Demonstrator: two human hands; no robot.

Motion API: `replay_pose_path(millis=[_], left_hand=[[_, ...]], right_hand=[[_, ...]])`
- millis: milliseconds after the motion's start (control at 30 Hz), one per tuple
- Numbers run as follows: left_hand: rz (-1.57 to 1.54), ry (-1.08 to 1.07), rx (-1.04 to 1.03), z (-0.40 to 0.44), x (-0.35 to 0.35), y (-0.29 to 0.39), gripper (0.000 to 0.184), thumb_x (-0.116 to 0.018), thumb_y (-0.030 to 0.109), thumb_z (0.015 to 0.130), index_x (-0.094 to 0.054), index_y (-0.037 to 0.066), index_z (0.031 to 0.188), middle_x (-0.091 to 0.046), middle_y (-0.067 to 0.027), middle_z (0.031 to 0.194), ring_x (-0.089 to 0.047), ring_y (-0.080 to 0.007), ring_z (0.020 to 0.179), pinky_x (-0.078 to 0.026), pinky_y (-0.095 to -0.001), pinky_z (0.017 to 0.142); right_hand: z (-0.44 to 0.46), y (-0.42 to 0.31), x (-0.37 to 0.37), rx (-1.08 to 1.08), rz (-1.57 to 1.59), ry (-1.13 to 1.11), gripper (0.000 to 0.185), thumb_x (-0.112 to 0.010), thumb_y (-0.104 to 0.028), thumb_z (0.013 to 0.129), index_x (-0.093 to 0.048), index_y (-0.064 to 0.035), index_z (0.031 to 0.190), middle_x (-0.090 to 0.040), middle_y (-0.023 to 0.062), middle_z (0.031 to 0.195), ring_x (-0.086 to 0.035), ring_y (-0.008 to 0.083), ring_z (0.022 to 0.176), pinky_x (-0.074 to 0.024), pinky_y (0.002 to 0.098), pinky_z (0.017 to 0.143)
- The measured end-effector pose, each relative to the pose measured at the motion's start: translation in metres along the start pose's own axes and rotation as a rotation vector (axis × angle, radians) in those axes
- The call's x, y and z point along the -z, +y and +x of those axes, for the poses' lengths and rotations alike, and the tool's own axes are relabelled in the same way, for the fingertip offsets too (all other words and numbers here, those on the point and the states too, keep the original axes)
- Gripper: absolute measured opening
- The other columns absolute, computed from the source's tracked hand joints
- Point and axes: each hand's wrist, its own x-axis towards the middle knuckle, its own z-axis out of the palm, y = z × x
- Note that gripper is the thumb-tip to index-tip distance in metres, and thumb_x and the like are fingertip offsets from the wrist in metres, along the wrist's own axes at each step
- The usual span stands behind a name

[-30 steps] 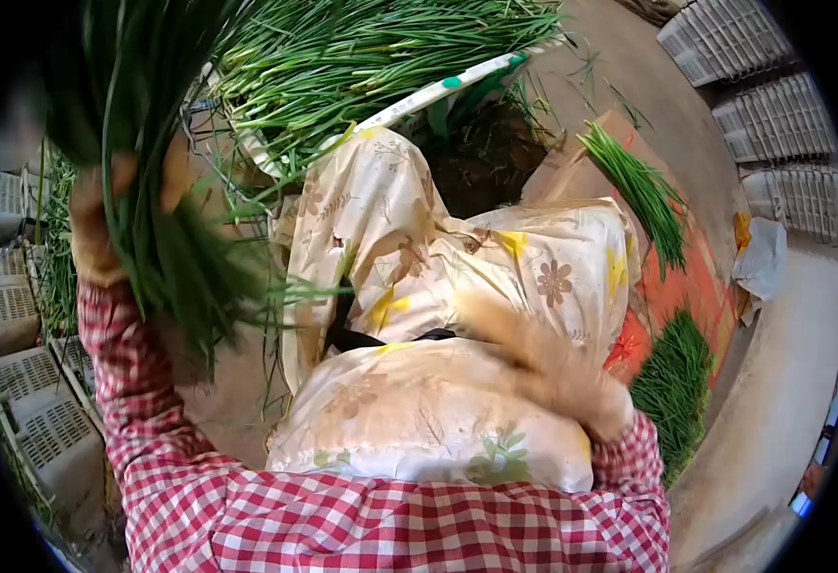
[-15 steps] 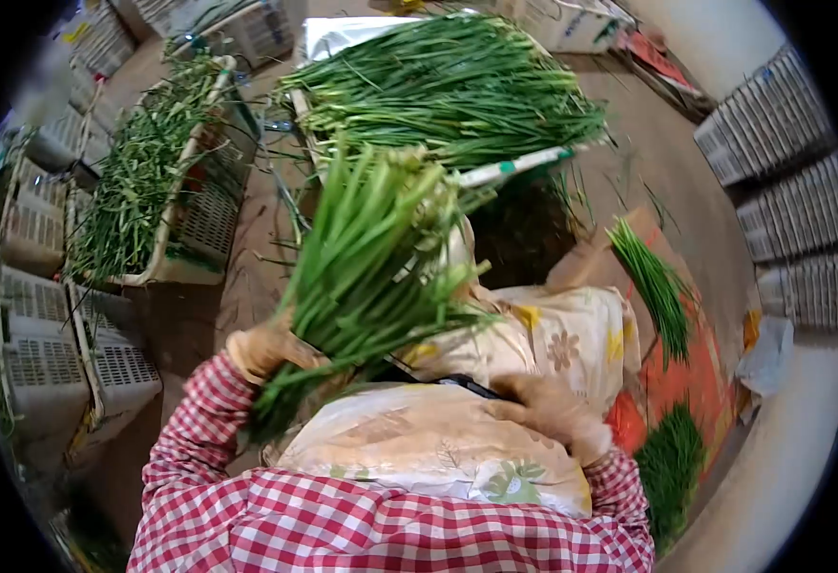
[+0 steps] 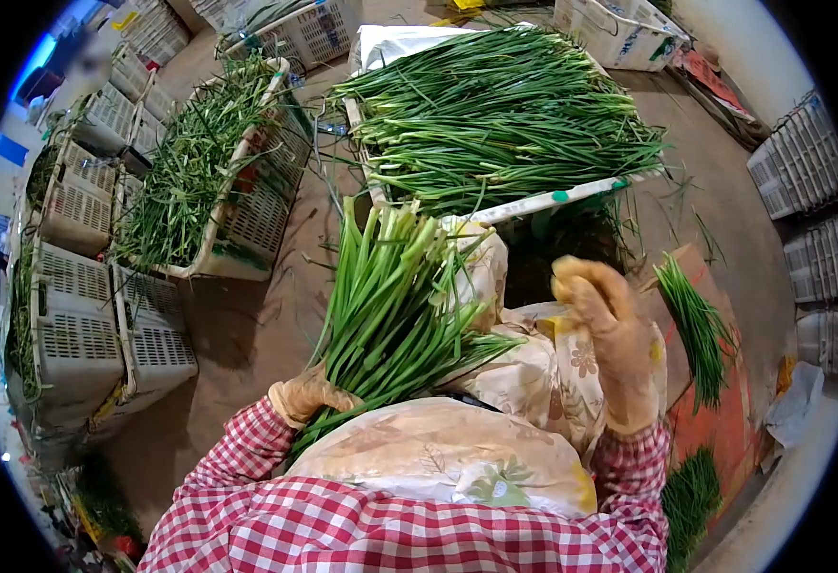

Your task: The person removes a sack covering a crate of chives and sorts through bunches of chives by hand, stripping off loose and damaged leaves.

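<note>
My left hand [image 3: 314, 394], in a tan glove, is closed around a thick bunch of garlic chives [image 3: 390, 296] at the left of my lap. The pale cut ends point up and away, and the lower part runs under my forearm. My gloved right hand [image 3: 605, 320] is raised over my right knee, apart from the bunch. Its fingers are bent and their tips meet near the thumb; whether anything small is between them is hidden. Ahead of my knees, more chives [image 3: 505, 115] lie in layers on a white crate [image 3: 495, 212].
At left stands a crate [image 3: 211, 258] heaped with loose trimmings [image 3: 185, 172], beside more white crates [image 3: 77, 315]. Right of my legs, a small chive bundle [image 3: 694, 329] lies on red sheeting [image 3: 715, 430], with another green pile [image 3: 692, 506] nearer me. Stacked crates [image 3: 801, 162] line the right wall.
My right hand has risen from my lap and moved forward and right. The left hand keeps its hold on the bunch, which sits a little lower and steadier. The whole view has shifted slightly.
</note>
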Motion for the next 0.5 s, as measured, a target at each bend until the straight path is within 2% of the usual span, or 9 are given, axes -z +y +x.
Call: replay_pose_path(millis=[33,167,200,300,333,367,433,467,500], left_hand=[[0.019,0.007,-0.014,-0.001,0.000,-0.002,0.035,-0.047,0.016,0.094,-0.051,0.002,0.126,-0.040,-0.0158,0.140,-0.049,-0.0306,0.121,-0.037,-0.0429,0.104],[0.156,0.028,-0.085,-0.013,0.004,-0.028,0.037,-0.045,0.019,0.095,-0.048,0.003,0.128,-0.038,-0.0162,0.141,-0.049,-0.0304,0.121,-0.034,-0.0424,0.106],[0.250,0.028,-0.122,-0.017,0.008,-0.037,0.038,-0.045,0.020,0.095,-0.047,0.003,0.129,-0.038,-0.0163,0.141,-0.048,-0.0303,0.122,-0.034,-0.0423,0.106],[0.616,0.064,-0.276,-0.038,0.020,-0.069,0.040,-0.043,0.022,0.096,-0.045,0.003,0.131,-0.036,-0.0166,0.142,-0.048,-0.0302,0.122,-0.032,-0.0419,0.108],[0.753,0.073,-0.315,-0.045,0.030,-0.083,0.040,-0.043,0.023,0.096,-0.044,0.003,0.131,-0.036,-0.0167,0.143,-0.048,-0.0301,0.122,-0.032,-0.0418,0.108],[0.846,0.065,-0.324,-0.050,0.042,-0.098,0.041,-0.042,0.024,0.096,-0.044,0.004,0.132,-0.035,-0.0168,0.143,-0.048,-0.0301,0.122,-0.031,-0.0416,0.108],[0.875,-0.106,-0.155,-0.054,0.061,-0.119,0.044,-0.033,0.021,0.099,-0.032,0.002,0.139,-0.035,-0.0204,0.142,-0.050,-0.0324,0.119,-0.031,-0.0416,0.109],[0.882,-0.166,-0.099,-0.053,0.062,-0.118,0.045,-0.030,0.020,0.100,-0.027,0.001,0.141,-0.036,-0.0216,0.141,-0.051,-0.0332,0.118,-0.031,-0.0415,0.109],[0.607,-0.141,-0.131,-0.042,0.041,-0.093,0.043,-0.030,0.016,0.100,-0.028,0.001,0.140,-0.037,-0.0212,0.140,-0.051,-0.0317,0.119,-0.034,-0.0414,0.107]], right_hand=[[0.011,-0.001,-0.010,0.066,-0.149,-0.047,0.044,-0.067,-0.032,0.084,-0.057,-0.0009,0.114,-0.063,0.0079,0.094,-0.061,0.0138,0.081,-0.0517,0.0264,0.068],[0.035,0.017,-0.044,0.117,-0.591,-0.370,0.073,-0.077,-0.042,0.070,-0.050,-0.0002,0.124,-0.062,0.0106,0.080,-0.061,0.0190,0.074,-0.0508,0.0331,0.068],[0.036,0.011,-0.044,0.067,-0.605,-0.409,0.065,-0.075,-0.033,0.073,-0.051,-0.0024,0.125,-0.060,0.0091,0.074,-0.060,0.0191,0.069,-0.0487,0.0322,0.065],[0.039,0.002,-0.033,0.025,-0.580,-0.431,0.059,-0.073,-0.026,0.076,-0.050,-0.0051,0.126,-0.060,0.0077,0.074,-0.059,0.0196,0.067,-0.0472,0.0322,0.062],[0.041,0.010,-0.025,0.085,-0.545,-0.447,0.041,-0.068,-0.018,0.079,-0.058,-0.0072,0.117,-0.058,0.0069,0.070,-0.057,0.0229,0.066,-0.0466,0.0332,0.060],[0.047,0.022,-0.016,0.084,-0.544,-0.447,0.041,-0.068,-0.018,0.079,-0.058,-0.0072,0.117,-0.058,0.0069,0.070,-0.057,0.0229,0.066,-0.0466,0.0332,0.060],[0.065,0.038,0.000,0.722,-0.794,-0.442,0.020,-0.066,-0.014,0.080,-0.064,-0.0078,0.099,-0.055,0.0081,0.068,-0.055,0.0263,0.066,-0.0458,0.0354,0.059],[0.071,0.038,0.006,0.747,-0.775,-0.372,0.003,-0.062,-0.011,0.082,-0.064,-0.0088,0.083,-0.054,0.0093,0.068,-0.054,0.0291,0.068,-0.0454,0.0367,0.059],[0.077,0.023,0.010,0.837,-0.900,-0.332,0.003,-0.061,-0.009,0.083,-0.063,-0.0089,0.082,-0.055,0.0097,0.071,-0.055,0.0280,0.068,-0.0461,0.0358,0.060]])
